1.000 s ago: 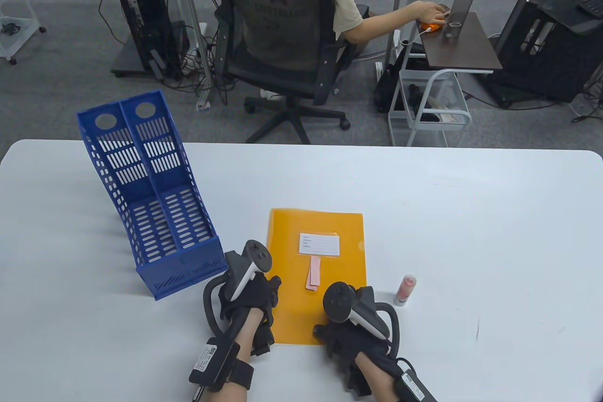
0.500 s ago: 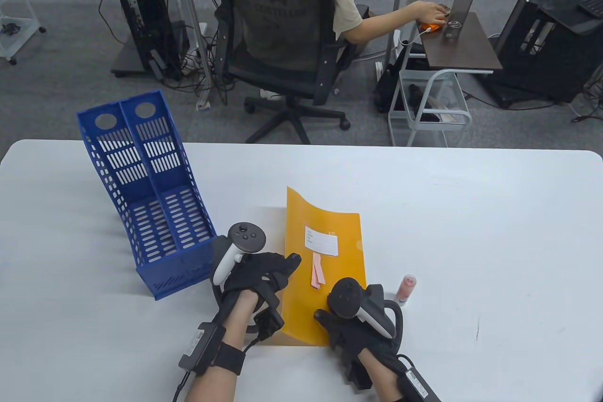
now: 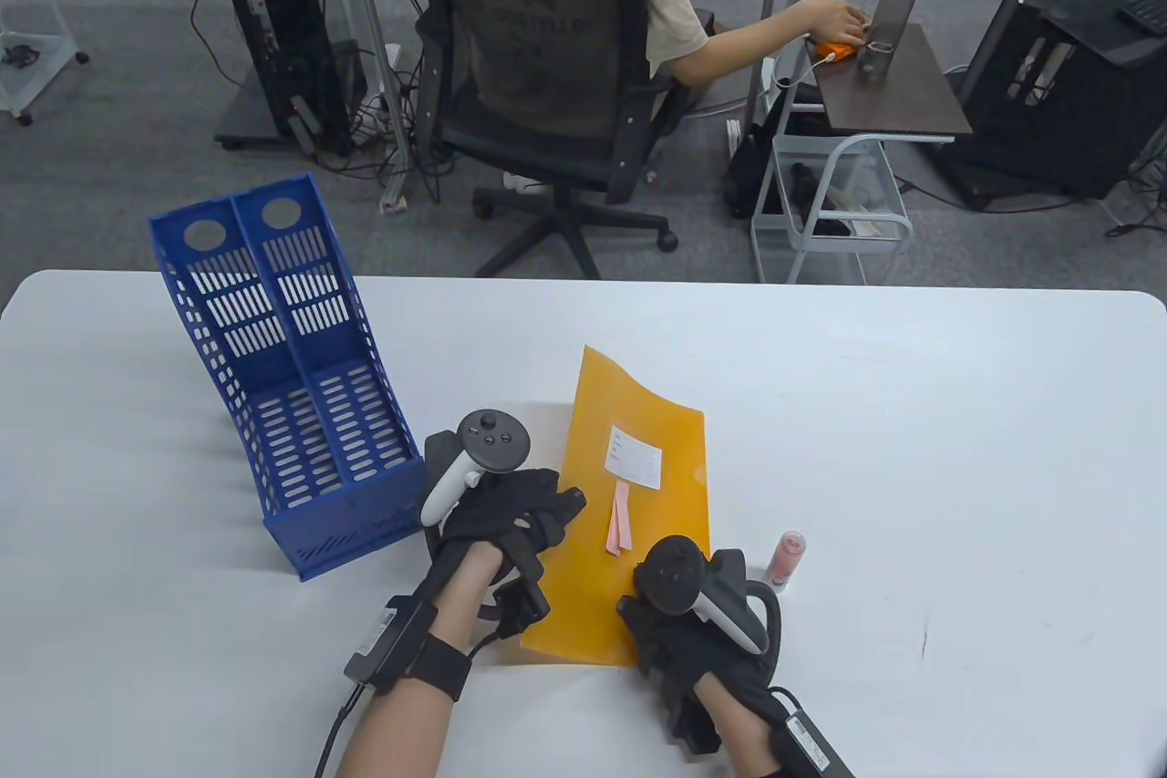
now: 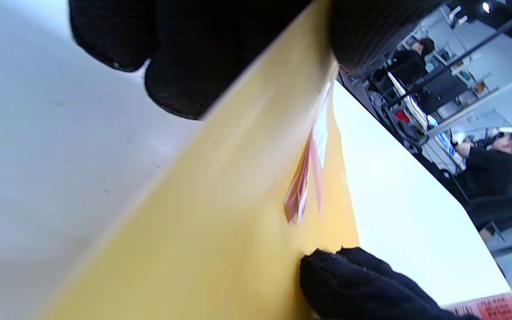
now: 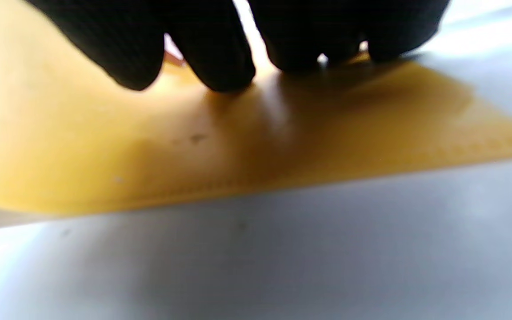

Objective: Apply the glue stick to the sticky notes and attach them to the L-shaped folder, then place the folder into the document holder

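Observation:
The orange L-shaped folder [image 3: 649,440] lies in front of me with its left edge raised off the table. My left hand [image 3: 554,515] pinches that edge; in the left wrist view the thumb [image 4: 367,35] is on top and the fingers [image 4: 180,66] underneath the folder [image 4: 220,222]. Pink sticky notes [image 3: 620,523] [image 4: 302,186] sit on the folder below a white label [image 3: 635,455]. My right hand [image 3: 661,623] presses its fingertips [image 5: 220,58] flat on the folder's near right part [image 5: 238,146]. The blue document holder [image 3: 292,377] stands to the left.
A glue stick [image 3: 786,557] stands upright on the white table [image 3: 912,450], just right of my right hand. Beyond the far table edge a person sits in a black office chair [image 3: 538,76] with their back to me.
My left hand took hold of the folder's left edge and raised it, so the folder now tilts up and leans rightward. The right hand stayed pressing near the folder's near right corner.

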A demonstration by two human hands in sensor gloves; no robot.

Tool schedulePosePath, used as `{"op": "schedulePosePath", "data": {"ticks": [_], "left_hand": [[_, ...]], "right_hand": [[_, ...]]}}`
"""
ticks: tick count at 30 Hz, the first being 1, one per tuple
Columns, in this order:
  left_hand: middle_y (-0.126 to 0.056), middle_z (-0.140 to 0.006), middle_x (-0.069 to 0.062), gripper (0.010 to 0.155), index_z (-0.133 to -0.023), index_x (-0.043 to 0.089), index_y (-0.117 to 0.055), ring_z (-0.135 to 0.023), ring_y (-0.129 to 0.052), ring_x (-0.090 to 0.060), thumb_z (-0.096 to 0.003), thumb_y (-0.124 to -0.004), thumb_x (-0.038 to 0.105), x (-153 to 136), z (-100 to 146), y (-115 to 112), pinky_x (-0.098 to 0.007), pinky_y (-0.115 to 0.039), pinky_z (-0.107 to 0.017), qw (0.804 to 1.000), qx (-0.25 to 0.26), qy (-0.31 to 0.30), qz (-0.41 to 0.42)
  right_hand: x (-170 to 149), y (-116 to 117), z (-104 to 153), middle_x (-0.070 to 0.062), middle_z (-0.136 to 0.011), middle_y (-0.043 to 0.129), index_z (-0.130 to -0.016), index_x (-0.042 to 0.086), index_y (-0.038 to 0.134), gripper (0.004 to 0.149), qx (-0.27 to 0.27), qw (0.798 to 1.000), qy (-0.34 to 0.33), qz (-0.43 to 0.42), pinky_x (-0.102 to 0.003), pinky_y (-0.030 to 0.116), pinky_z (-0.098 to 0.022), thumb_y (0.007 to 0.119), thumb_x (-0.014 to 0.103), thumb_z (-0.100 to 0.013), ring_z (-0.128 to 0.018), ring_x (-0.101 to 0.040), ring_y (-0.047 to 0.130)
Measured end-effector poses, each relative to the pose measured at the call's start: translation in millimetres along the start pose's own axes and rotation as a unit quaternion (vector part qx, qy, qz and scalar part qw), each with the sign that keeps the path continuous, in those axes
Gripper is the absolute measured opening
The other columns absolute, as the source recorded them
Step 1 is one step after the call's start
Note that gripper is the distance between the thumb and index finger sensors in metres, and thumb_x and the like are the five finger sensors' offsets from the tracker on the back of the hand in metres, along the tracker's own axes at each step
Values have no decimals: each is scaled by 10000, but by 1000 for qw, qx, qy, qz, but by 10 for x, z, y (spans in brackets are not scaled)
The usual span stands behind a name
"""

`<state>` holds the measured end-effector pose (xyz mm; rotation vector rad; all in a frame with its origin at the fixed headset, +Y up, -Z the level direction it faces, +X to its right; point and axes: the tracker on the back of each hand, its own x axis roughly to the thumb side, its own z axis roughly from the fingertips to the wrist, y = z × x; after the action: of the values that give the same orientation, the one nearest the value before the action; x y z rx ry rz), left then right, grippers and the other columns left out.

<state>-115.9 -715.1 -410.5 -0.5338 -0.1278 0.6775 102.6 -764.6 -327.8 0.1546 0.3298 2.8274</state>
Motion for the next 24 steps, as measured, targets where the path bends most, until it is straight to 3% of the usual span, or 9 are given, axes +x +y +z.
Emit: {"op": "schedulePosePath", "data": {"ticks": [5, 9, 13, 16, 24], "left_hand": [[-1000, -542, -28, 399, -806, 200, -920, -576, -954, -255, -505, -843, 451, 37, 103, 59, -564, -729, -583, 999, 2, -23, -28], [-989, -337, 20, 400, -761, 174, -942, -387, -985, -202, -501, -840, 460, 33, 210, 91, -533, -795, -510, 998, 2, -28, -56], [-1029, -276, 17, 409, -744, 146, -957, -315, -1019, -189, -493, -847, 450, -15, 400, 206, -506, -835, -460, 998, 25, -38, -45], [-1055, -285, 16, 409, -745, 151, -958, -321, -1038, -187, -492, -842, 451, -46, 654, 357, -498, -843, -454, 996, 60, -49, -41], [-1067, -345, -6, 419, -777, 145, -937, -390, -1044, -205, -505, -823, 442, -148, 1842, 1013, -513, -826, -492, 968, 232, -86, -30]], "right_hand": [[3, -11, 16, -294, -1015, 613, -973, 91, 750, 607, -18, 1000, -2, 6, -616, 624, -593, 751, 480, -506, -882, -535, 596], [10, -24, 42, -286, -1007, 645, -973, 102, 760, 610, -23, 1000, -8, -1, -608, 639, -585, 746, 494, -505, -875, -525, 628], [3, -69, 89, -284, -1014, 652, -1011, 72, 687, 678, -49, 999, -23, -10, -601, 644, -588, 752, 505, -493, -875, -523, 651], [-41, -135, 124, -287, -1024, 631, -1028, 58, 643, 714, -73, 995, -32, -55, -605, 637, -589, 753, 513, -488, -878, -527, 646], [-89, -217, 213, -283, -1021, 642, -1020, 52, 655, 715, -98, 990, -41, -98, -617, 648, -575, 752, 519, -487, -871, -529, 660]]}}
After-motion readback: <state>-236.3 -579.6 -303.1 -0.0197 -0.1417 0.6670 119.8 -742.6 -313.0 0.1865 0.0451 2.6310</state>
